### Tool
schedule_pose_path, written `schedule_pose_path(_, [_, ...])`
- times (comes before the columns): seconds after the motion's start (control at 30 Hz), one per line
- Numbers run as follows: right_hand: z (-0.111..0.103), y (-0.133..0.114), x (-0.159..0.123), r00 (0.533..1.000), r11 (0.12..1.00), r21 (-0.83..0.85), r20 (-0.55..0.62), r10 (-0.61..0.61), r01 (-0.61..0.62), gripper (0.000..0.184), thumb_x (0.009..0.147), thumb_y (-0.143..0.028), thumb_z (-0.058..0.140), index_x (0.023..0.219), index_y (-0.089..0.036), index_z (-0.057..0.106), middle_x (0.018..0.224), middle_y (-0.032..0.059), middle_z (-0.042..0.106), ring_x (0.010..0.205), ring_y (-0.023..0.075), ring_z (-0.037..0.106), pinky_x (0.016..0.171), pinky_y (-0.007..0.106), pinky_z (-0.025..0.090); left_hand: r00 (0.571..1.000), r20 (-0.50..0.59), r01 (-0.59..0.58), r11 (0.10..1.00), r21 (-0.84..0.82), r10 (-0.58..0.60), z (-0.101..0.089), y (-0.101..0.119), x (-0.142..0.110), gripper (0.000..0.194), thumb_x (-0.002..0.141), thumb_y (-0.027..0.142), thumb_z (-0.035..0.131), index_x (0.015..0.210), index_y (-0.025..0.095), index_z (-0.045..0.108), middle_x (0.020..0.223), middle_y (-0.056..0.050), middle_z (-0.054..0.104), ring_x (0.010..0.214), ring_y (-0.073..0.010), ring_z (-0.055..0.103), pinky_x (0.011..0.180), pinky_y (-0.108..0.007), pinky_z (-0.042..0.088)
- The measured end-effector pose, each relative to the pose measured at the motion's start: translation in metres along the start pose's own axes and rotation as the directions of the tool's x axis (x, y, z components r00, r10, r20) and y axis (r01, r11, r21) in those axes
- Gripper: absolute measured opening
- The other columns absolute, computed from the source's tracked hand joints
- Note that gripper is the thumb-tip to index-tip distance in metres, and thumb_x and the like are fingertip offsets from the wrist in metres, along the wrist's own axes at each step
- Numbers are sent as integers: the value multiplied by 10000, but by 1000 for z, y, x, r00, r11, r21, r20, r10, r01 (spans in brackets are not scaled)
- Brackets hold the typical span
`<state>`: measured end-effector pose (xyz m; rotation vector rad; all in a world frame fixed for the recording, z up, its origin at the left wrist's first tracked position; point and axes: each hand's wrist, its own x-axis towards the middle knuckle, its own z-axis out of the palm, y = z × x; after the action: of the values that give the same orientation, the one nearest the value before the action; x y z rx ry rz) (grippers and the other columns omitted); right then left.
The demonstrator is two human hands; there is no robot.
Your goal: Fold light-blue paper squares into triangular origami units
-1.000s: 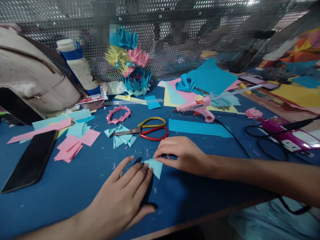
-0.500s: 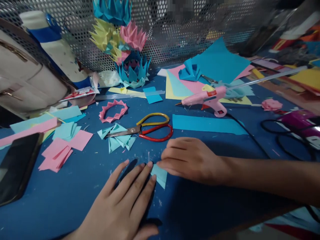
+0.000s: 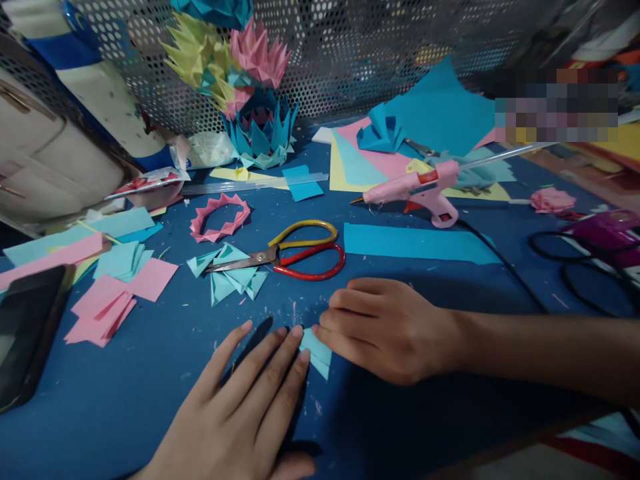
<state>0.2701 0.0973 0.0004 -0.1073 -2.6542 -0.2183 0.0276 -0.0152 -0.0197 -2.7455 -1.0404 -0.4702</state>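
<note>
A small light-blue folded piece of paper (image 3: pixel 319 355) lies flat on the blue table between my hands. My left hand (image 3: pixel 245 407) has its fingers stretched out, with fingertips touching the paper's left edge. My right hand (image 3: pixel 387 330) is curled, its fingers bent together at the paper's upper right edge; whether it pinches the paper is partly hidden. Beyond the hands, scissors (image 3: pixel 273 257) with one yellow and one red handle rest across several folded light-blue paper pieces (image 3: pixel 235 280). A zigzag pink paper ring (image 3: pixel 220 219) sits behind them.
Pink paper squares (image 3: pixel 103 310) and a dark phone (image 3: pixel 33 333) lie at the left. A pink glue gun (image 3: pixel 415 190) stands behind a blue paper strip (image 3: pixel 420 243), its cord running right. Folded paper flowers (image 3: pixel 263 130) stand at the back beside a white-and-blue bottle (image 3: pixel 90 87).
The view has shifted slightly, so the things at the left sit further left. My right hand has turned a little at the paper; my left hand stays stretched out beside it.
</note>
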Motion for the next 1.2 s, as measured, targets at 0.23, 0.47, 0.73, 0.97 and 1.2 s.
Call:
schedule_pose_path(0.23, [0, -1, 1, 999, 999, -1, -20, -39, 39, 147, 959, -133, 538, 901, -120, 672, 862, 62, 661, 806, 170, 573, 582, 317, 451, 1000, -2, -8, 1000, -8, 8, -2, -1, 3, 553, 1045, 525, 381, 1307, 109, 633, 1416, -107, 586, 1357, -294, 460, 1248, -510, 103])
schedule_pose_path(0.47, [-2, -2, 3, 997, 997, -19, -14, -70, 70, 243, 976, -110, 465, 866, -137, 680, 883, 63, 674, 811, 165, 574, 598, 315, 447, 1000, 7, -5, 999, -43, 6, -7, -3, 7, 555, 1029, 549, 426, 1290, 111, 643, 1394, -93, 608, 1319, -261, 503, 1257, -461, 101])
schedule_pose_path(0.73, [0, 8, -1, 997, 997, 70, 81, -16, 11, 209, 1020, -208, 459, 960, -179, 657, 870, 29, 634, 848, 171, 536, 733, 330, 440, 997, 14, -79, 997, -24, 79, -7, -8, 6, 645, 1009, 600, 416, 1329, 75, 613, 1416, -141, 578, 1345, -283, 478, 1257, -468, 112])
schedule_pose_path(0.97, [-15, 15, 2, 974, 987, 155, 227, 17, -53, 247, 1012, -228, 474, 839, -191, 646, 841, 25, 614, 827, 184, 482, 734, 352, 358, 998, 9, -70, 997, -26, 70, -9, -8, 6, 628, 1014, 588, 404, 1325, 85, 614, 1419, -140, 576, 1360, -285, 458, 1249, -473, 117])
schedule_pose_path(1.2, [-23, 25, 5, 952, 974, 214, 276, -130, 71, 225, 986, -171, 514, 798, -157, 637, 847, 38, 610, 857, 181, 467, 760, 346, 362, 997, 45, -58, 998, -38, 60, -9, -9, 9, 576, 1018, 553, 403, 1317, 110, 618, 1395, -132, 594, 1329, -287, 483, 1239, -508, 81])
